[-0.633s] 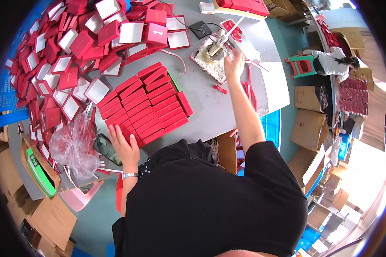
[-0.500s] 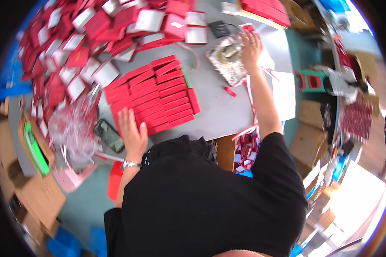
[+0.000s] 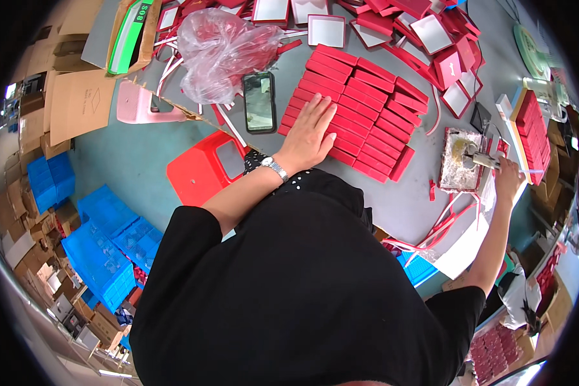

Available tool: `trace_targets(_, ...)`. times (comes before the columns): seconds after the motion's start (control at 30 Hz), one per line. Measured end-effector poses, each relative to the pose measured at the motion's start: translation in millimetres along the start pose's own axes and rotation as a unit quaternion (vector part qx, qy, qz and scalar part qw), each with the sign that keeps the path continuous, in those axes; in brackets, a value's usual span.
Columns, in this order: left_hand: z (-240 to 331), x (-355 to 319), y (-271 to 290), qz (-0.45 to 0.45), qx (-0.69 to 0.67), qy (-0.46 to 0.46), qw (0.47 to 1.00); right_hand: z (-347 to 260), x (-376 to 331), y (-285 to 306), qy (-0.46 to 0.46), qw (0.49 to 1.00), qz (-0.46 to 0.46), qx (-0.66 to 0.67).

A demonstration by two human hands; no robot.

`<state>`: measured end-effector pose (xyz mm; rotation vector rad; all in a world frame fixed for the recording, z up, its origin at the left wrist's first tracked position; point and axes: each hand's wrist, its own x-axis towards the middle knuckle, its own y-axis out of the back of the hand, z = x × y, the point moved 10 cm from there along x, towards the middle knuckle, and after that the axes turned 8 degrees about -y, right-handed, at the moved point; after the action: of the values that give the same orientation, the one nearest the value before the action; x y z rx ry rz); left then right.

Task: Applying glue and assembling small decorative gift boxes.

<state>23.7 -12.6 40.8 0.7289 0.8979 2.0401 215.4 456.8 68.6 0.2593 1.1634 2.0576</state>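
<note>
My left hand (image 3: 307, 136) lies flat, fingers stretched, on the near left part of a block of red boxes (image 3: 360, 109) packed in rows. At the right, my right hand (image 3: 508, 180) is closed round the handle of a brush-like tool (image 3: 484, 160). The tool's head rests over a shallow tray (image 3: 450, 179) smeared with whitish and yellowish residue; its exact kind is hard to make out. A small red ribbon piece (image 3: 432, 191) lies beside the tray.
A phone (image 3: 259, 103) and a clear plastic bag (image 3: 222, 51) lie left of the boxes. Open red-and-white boxes (image 3: 327, 31) pile up at the back. Stacked red pieces (image 3: 532, 138) stand far right. A red stool (image 3: 202, 168) and blue crates (image 3: 103, 257) are on the floor.
The view has swung left, so the table appears farther right. My right hand, earlier at the tray's far edge, now grips the tool. My left hand still rests on the red boxes.
</note>
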Motion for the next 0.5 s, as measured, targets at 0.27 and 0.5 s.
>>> trace_targets(0.27,20.8,7.9,-1.4,0.05,-0.1,-0.053,0.992,65.6,-54.1,60.1,-0.148,0.961,0.062,0.227)
trace_targets(0.5,102.5,58.5,-27.4,0.044,-0.227,-0.134,0.964,43.1,-111.1,153.6,-0.117,0.851,0.098,0.503)
